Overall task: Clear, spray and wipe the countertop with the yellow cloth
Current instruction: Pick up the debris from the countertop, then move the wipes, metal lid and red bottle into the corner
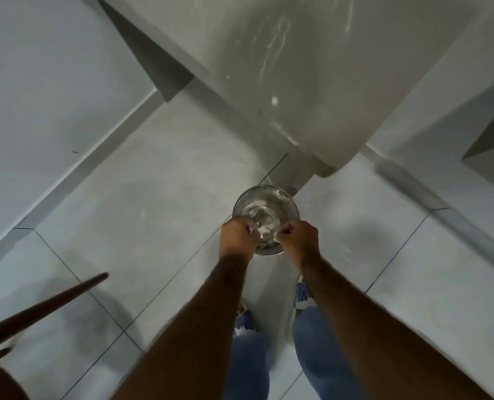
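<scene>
We find no brand, label or readable writing anywhere in this view. Both our forearms reach straight down and forward from the lower edge, bare to the wrist. Our left hand (238, 237) is curled into a loose fist at the 9 o'clock side of a small round metal bin (264, 200), knuckles up, with a pale scrap pinched at its fingertips; what the scrap is we cannot tell. Our right hand (299, 236) is curled the same way at the bin's 4 o'clock side, fingers drawn in, and whether it grips anything we cannot tell. The two hands sit close together but apart, over the near rim. Crumpled white paper (261, 217) lies inside the bin. The bin stands on the grey tiled floor (142, 180), at the foot of a pale corner wall (283, 67) at 12 o'clock. The yellow cloth and the desk are out of view. A dark wooden leg (46, 306) slants in at 8 o'clock. Blue jeans (251, 368) and shoes show beneath our arms.
</scene>
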Demonstrator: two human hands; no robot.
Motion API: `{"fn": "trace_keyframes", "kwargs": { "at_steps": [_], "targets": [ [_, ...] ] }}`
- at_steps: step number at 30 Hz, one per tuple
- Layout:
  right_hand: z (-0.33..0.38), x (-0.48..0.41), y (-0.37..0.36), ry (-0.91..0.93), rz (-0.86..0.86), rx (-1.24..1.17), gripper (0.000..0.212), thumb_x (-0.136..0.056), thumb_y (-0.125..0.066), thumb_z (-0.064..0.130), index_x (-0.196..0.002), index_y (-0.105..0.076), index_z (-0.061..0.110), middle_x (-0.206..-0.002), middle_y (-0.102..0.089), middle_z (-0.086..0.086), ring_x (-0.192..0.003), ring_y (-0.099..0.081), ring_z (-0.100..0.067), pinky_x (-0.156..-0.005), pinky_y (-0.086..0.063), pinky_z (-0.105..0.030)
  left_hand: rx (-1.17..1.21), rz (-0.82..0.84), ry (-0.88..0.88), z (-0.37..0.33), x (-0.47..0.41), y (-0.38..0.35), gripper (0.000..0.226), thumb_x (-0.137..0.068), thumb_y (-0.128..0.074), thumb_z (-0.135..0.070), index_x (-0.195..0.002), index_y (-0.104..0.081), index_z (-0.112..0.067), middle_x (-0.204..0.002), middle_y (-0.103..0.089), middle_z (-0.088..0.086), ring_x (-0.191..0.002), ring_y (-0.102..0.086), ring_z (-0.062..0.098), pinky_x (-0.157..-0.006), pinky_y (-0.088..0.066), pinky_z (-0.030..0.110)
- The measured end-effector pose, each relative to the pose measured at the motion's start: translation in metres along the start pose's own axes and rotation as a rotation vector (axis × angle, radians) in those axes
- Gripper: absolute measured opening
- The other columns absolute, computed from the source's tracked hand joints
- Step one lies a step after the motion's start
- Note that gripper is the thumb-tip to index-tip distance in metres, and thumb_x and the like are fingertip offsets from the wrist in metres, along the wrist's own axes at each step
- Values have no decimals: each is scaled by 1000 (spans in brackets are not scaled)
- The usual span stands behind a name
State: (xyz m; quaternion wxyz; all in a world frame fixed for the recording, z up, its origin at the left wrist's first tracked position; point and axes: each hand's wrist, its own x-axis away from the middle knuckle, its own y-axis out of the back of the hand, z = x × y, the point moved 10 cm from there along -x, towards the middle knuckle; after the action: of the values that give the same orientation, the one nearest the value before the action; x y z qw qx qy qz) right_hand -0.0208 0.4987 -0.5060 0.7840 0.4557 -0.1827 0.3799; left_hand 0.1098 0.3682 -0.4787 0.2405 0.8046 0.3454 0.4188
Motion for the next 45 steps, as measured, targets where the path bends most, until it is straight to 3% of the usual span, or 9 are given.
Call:
{"fn": "trace_keyframes", "kwargs": {
  "at_steps": [7, 12, 23, 27, 29, 32, 35, 42, 45],
  "targets": [
    [8, -24, -21, 135, -24, -36, 36, -94, -70, 20, -129, -69, 14, -129, -73, -7, -119, -69, -25, -103, -58, -43, 19, 21, -27, 17, -26, -26, 25, -89, -65, -12, -111, -76, -15, -114, -75, 9, -102, -71, 26, -93, -57, 32],
    [24, 17, -15, 286, 70, 191, 57, -102, -59, 29, -155, -42, 18, -159, -46, -7, -145, -47, -27, -115, -48, -47, -45, 156, -95, 10, 10, -15, 35, -95, -57, -17, -129, -66, -15, -127, -70, 11, -113, -67, 29, -98, -51, 31],
    [108, 167, 73, 447, 103, 670, 81, -103, -45, 56, -166, -11, 15, -174, -14, -12, -162, -14, -30, -129, -25, -47, -239, 140, -195, -73, 129, 109, 68, -100, -51, -48, -158, -29, -19, -163, -31, 6, -151, -28, 24, -122, -26, 36],
    [154, 230, 97, 582, 105, 698, 71, -105, -43, 51, -165, -22, 17, -173, -21, -8, -161, -19, -28, -130, -22, -43, -208, 80, -193, -95, 166, 166, 76, -100, -42, -58, -161, -16, -22, -170, -11, 0, -158, -10, 20, -125, -9, 33],
    [182, 260, 117, 711, 59, 733, 59, -103, -52, 41, -156, -44, 16, -164, -42, -8, -153, -40, -28, -124, -36, -39, -162, 11, -247, -111, 179, 203, 77, -100, -35, -63, -161, -16, -20, -170, -10, -3, -157, -10, 16, -124, -6, 28],
    [231, 295, 147, 995, -47, 812, 40, -82, -80, 38, -118, -77, 21, -120, -77, -2, -111, -75, -18, -92, -62, -29, -153, -116, -312, -138, 184, 263, 90, -93, -17, -79, -162, -12, -22, -170, -11, -4, -157, -12, 12, -126, -11, 28],
    [291, 294, 193, 1115, -235, 839, 23, -82, -78, 36, -100, -75, 21, -96, -74, 0, -87, -71, -20, -75, -62, -33, -183, -220, -382, -176, 163, 321, 94, -91, -10, -82, -162, -11, -20, -170, -13, 0, -157, -14, 16, -126, -12, 31],
    [392, 184, 306, 904, -458, 755, 31, -94, -63, 37, -109, -66, 10, -107, -65, -12, -97, -63, -32, -84, -53, -42, -323, -291, -446, -273, 57, 398, 96, -90, -14, -83, -161, -15, -17, -170, -12, 4, -157, -11, 22, -126, -9, 36],
    [406, 112, 330, 694, -454, 702, 55, -98, -61, 45, -130, -60, 1, -132, -59, -24, -124, -55, -43, -107, -47, -49, -381, -285, -424, -301, 2, 401, 95, -92, -18, -81, -161, -13, -17, -170, -10, 6, -157, -10, 25, -127, -11, 42]
  ]
}}
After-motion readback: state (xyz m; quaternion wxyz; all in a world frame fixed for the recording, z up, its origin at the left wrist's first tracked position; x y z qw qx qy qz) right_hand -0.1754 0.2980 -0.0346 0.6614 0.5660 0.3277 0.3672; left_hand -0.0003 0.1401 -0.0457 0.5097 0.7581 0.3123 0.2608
